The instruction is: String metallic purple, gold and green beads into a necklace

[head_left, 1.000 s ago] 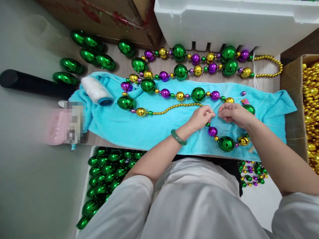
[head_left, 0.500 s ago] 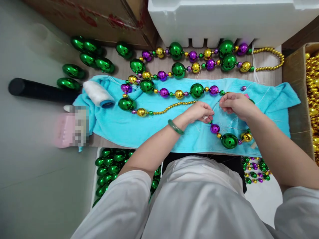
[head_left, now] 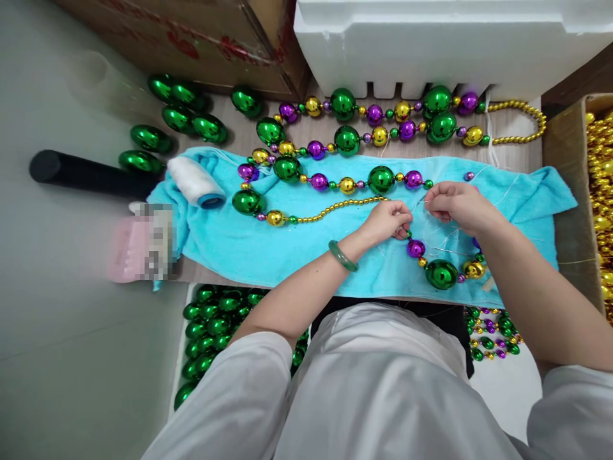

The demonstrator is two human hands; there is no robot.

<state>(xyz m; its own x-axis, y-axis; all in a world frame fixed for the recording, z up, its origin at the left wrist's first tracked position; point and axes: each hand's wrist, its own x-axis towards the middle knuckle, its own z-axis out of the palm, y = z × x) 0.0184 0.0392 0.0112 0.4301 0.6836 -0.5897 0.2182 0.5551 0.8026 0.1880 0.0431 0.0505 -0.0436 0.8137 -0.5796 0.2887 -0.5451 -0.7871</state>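
Grip: left hand (head_left: 389,219) and right hand (head_left: 453,203) each pinched closed on thread (head_left: 419,203), which spans the gap between them, roughly left-right. Strung beads (head_left: 441,273) lie on the towel (head_left: 311,252), curving from just beside the left hand toward the right forearm (head_left: 531,281); left hand is nearer their visible upper end.

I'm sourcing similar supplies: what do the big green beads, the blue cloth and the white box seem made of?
Big green beads: probably plastic with a metallic coat, glossy; they show mirror-like highlights.
Blue cloth: likely terry towelling, matt; its surface looks fuzzy and softly creased.
White box: perhaps polystyrene foam, matt; its walls look moulded, though plastic remains possible.
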